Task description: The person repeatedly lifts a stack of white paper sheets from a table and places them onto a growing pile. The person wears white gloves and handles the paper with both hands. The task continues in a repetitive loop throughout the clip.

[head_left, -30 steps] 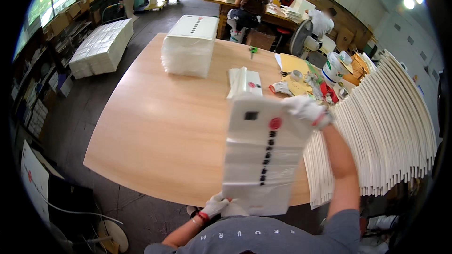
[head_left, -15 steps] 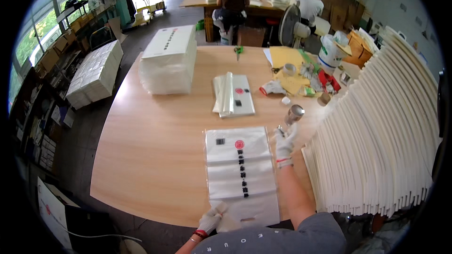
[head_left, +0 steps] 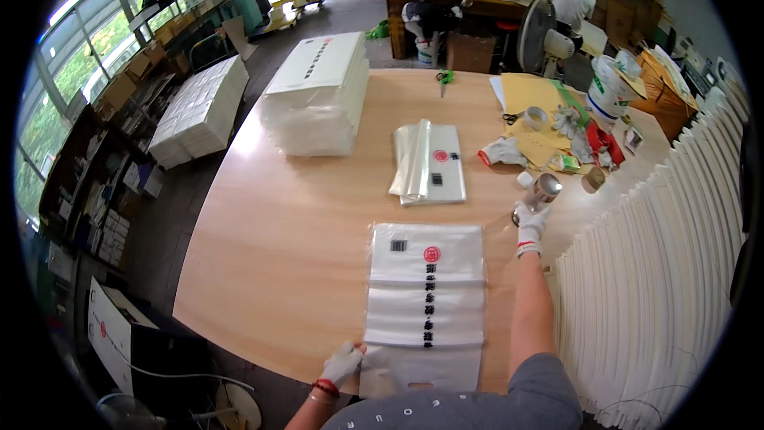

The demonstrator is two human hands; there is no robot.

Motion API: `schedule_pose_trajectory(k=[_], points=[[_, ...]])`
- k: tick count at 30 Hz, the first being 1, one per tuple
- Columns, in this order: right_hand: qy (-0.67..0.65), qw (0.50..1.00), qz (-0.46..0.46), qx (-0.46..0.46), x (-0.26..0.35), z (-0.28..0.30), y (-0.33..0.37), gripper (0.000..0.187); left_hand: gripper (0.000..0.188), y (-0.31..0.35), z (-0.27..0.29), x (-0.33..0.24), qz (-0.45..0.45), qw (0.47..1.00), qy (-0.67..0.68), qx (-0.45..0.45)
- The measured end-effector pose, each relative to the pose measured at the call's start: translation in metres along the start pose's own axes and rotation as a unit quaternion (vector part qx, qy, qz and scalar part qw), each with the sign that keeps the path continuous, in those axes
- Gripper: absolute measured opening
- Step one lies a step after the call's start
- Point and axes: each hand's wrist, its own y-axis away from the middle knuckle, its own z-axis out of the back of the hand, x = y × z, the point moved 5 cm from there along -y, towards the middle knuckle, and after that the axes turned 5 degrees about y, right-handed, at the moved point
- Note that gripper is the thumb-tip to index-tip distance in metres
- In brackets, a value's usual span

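Observation:
A clear plastic bag point(head_left: 426, 310) with a white sheet-like body, black lettering and a red round mark lies flat before me, its handle slot toward me. At its lower left edge is my left hand point(head_left: 344, 364), in a white glove with bare fingertips, fingers closed on the bag's edge. My right hand point(head_left: 532, 227), also gloved, reaches out beyond the bag's upper right corner. Its fingers are curled around a small shiny metal piece, mostly hidden. Just past them a silver metal tumbler point(head_left: 547, 187) stands close to the fingertips; I cannot tell if they touch it.
Folded bags point(head_left: 438, 167) lie farther off. A tall packed stack point(head_left: 318, 95) stands at the back left. Green-handled scissors point(head_left: 444, 80), a glove point(head_left: 503, 151) and a tape roll point(head_left: 535, 118) sit at the back. White boards point(head_left: 637, 295) line my right. Two people work beyond a fan point(head_left: 538, 36).
My view has turned left, shifting everything rightward in the picture. My right hand has come closer to the tumbler. The left hand has moved from the bag's lower flap to its left edge.

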Motion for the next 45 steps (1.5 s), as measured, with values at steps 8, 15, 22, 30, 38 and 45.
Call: schedule_pose_trajectory(k=[8, 15, 22, 30, 38, 45], points=[[-0.018, 0.996, -0.027, 0.085, -0.062, 0.041, 0.108, 0.083, 0.044, -0.059, -0.004, -0.069, -0.047, 0.998, 0.032, -0.011], [0.317, 0.867, 0.227, 0.311, 0.033, 0.047, 0.229, 0.071, 0.037, -0.042, 0.005, -0.053, -0.127, 0.975, 0.140, -0.119], [0.215, 0.838, 0.373, 0.334, 0.063, 0.063, 0.287, 0.067, 0.045, 0.114, 0.038, 0.264, 0.062, 0.872, 0.119, -0.470], [0.216, 0.721, 0.391, 0.529, 0.112, 0.052, 0.388, 0.062, 0.071, 0.172, -0.003, 0.356, 0.265, 0.911, -0.222, 0.224], [0.262, 0.619, 0.450, 0.588, 0.087, 0.059, 0.422, 0.063, 0.033, 0.213, -0.014, 0.411, 0.221, 0.911, -0.307, 0.162], [0.252, 0.624, 0.501, 0.544, 0.080, 0.060, 0.426, 0.058, 0.034, 0.286, 0.007, 0.429, 0.285, 0.896, -0.267, 0.212]])
